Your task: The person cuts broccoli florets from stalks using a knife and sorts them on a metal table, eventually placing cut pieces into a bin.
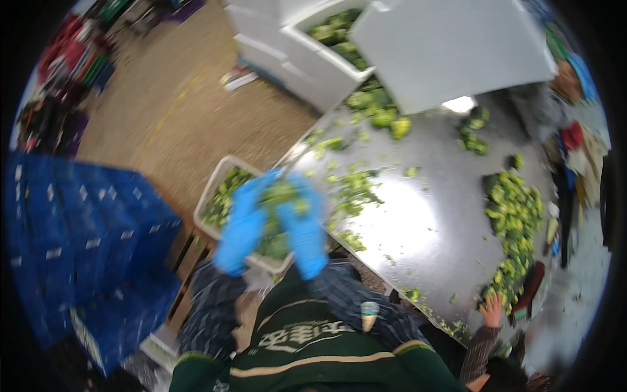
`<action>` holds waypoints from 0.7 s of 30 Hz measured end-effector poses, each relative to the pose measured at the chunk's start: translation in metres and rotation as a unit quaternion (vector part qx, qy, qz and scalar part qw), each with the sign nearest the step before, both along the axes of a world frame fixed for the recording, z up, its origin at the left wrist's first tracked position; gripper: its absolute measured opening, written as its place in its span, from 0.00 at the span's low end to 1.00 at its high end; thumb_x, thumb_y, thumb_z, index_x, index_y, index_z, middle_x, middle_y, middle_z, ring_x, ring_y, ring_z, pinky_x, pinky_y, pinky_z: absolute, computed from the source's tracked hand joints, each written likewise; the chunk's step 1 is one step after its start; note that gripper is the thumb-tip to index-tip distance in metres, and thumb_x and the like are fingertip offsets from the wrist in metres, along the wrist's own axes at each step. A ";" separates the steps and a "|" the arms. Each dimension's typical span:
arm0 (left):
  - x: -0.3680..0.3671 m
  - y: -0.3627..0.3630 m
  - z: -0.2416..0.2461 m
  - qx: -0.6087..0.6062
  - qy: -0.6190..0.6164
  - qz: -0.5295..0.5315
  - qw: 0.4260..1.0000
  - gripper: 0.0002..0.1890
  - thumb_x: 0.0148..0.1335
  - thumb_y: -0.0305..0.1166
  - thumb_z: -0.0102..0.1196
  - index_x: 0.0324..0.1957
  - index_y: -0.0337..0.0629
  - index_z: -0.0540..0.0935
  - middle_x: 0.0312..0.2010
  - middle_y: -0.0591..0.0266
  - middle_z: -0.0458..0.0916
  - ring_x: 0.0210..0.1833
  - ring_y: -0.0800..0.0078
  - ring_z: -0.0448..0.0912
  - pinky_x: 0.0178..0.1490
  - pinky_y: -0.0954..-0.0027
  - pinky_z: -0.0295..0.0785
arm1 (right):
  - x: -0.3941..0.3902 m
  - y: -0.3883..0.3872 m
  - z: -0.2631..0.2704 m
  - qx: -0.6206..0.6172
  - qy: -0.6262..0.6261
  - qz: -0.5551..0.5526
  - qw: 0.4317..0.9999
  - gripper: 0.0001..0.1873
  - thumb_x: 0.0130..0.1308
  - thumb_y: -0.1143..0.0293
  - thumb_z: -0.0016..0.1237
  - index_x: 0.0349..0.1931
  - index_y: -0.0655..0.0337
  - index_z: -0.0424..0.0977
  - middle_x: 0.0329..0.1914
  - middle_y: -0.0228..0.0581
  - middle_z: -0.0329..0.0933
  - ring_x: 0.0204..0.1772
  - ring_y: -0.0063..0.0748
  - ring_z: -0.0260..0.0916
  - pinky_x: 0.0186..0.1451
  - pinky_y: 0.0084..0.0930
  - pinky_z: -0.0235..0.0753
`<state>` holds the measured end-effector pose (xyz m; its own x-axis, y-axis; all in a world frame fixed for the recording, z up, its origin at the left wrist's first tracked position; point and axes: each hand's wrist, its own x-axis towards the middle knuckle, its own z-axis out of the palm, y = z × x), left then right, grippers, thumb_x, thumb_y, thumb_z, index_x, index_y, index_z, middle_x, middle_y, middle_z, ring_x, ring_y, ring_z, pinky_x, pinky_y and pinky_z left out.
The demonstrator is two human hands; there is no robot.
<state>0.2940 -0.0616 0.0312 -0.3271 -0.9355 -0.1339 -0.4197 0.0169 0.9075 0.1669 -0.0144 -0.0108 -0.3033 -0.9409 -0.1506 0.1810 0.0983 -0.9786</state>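
Note:
Both my hands wear blue gloves and are blurred by motion. My left hand (243, 220) and my right hand (304, 225) cup a clump of green broccoli pieces (279, 193) between them. They are above a whitish plastic crate (207, 190), beside the table's near left corner. Cut broccoli florets (226, 198) lie in the crate, and larger green pieces show at its near end, partly hidden by my hands. Right of my hands, loose broccoli bits (355, 193) are scattered on the metal table (441, 196).
White foam boxes (313, 83) stand beyond the table, one holding broccoli heads (338, 34). A large white foam lid or panel (455, 44) is at the table's far side. Stacked blue crates (88, 230) rise at left. Another person's hand (491, 309) touches a long floret pile (514, 210).

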 end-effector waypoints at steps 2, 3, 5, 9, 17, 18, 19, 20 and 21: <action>0.039 -0.005 0.005 0.120 0.119 0.052 0.984 0.30 0.60 0.21 0.41 0.67 0.46 0.67 0.67 0.48 0.63 0.70 0.55 0.61 0.73 0.57 0.54 | 0.015 -0.013 0.015 0.038 0.154 0.107 0.981 0.37 0.64 0.58 0.55 0.72 0.52 0.55 0.69 0.53 0.58 0.58 0.44 0.71 0.60 0.34 0.72; 0.079 -0.008 -0.011 0.032 0.050 -0.023 0.998 0.29 0.66 0.23 0.44 0.70 0.45 0.64 0.69 0.50 0.60 0.70 0.59 0.62 0.71 0.65 0.58 | 0.018 -0.016 0.028 0.093 0.195 0.163 0.963 0.37 0.65 0.57 0.54 0.72 0.48 0.55 0.72 0.53 0.55 0.54 0.45 0.73 0.58 0.34 0.74; 0.127 -0.009 -0.038 -0.025 -0.360 0.026 0.932 0.32 0.63 0.19 0.42 0.71 0.52 0.63 0.70 0.46 0.59 0.73 0.53 0.57 0.73 0.60 0.55 | 0.006 -0.011 0.021 0.007 0.250 0.155 0.956 0.37 0.64 0.56 0.54 0.72 0.48 0.55 0.71 0.49 0.58 0.51 0.42 0.75 0.56 0.31 0.75; 0.129 -0.006 -0.046 -0.048 -0.221 0.066 0.972 0.30 0.66 0.21 0.42 0.70 0.55 0.63 0.69 0.48 0.62 0.70 0.54 0.62 0.66 0.57 0.63 | -0.092 0.002 0.025 0.065 0.171 0.138 0.973 0.29 0.66 0.58 0.52 0.67 0.50 0.64 0.60 0.42 0.72 0.45 0.37 0.75 0.49 0.29 0.76; -0.004 0.043 -0.062 0.073 -0.052 -0.039 0.995 0.26 0.70 0.27 0.41 0.71 0.49 0.63 0.61 0.57 0.72 0.54 0.71 0.74 0.55 0.69 0.70 | -0.434 0.061 -0.046 0.051 0.616 -0.297 0.728 0.29 0.69 0.66 0.45 0.69 0.59 0.58 0.70 0.51 0.60 0.74 0.48 0.53 0.75 0.42 0.52; -0.021 0.054 -0.058 0.018 -0.058 -0.080 0.995 0.27 0.69 0.25 0.41 0.70 0.46 0.64 0.60 0.58 0.72 0.55 0.72 0.73 0.55 0.70 0.69 | -0.480 0.057 -0.044 0.055 0.666 -0.268 0.694 0.31 0.68 0.66 0.44 0.71 0.58 0.55 0.72 0.52 0.57 0.75 0.50 0.51 0.76 0.46 0.48; -0.029 0.062 -0.061 0.054 -0.033 -0.088 0.994 0.27 0.68 0.24 0.42 0.70 0.44 0.64 0.61 0.59 0.71 0.59 0.72 0.71 0.57 0.70 0.68 | -0.522 0.050 -0.040 0.058 0.712 -0.239 0.658 0.33 0.67 0.66 0.44 0.72 0.58 0.52 0.74 0.52 0.53 0.76 0.51 0.48 0.77 0.50 0.44; -0.042 0.070 -0.060 0.082 -0.057 -0.093 0.991 0.27 0.68 0.24 0.42 0.70 0.44 0.64 0.61 0.59 0.71 0.60 0.71 0.71 0.57 0.71 0.68 | -0.557 0.041 -0.039 0.084 0.726 -0.234 0.641 0.35 0.66 0.66 0.44 0.73 0.58 0.49 0.74 0.51 0.53 0.77 0.51 0.47 0.77 0.52 0.43; -0.057 0.076 -0.059 0.111 -0.082 -0.096 0.986 0.27 0.68 0.24 0.42 0.70 0.44 0.64 0.62 0.60 0.71 0.60 0.71 0.70 0.57 0.71 0.68 | -0.589 0.035 -0.039 0.136 0.741 -0.228 0.616 0.35 0.66 0.64 0.44 0.72 0.61 0.50 0.75 0.51 0.52 0.77 0.51 0.46 0.77 0.51 0.43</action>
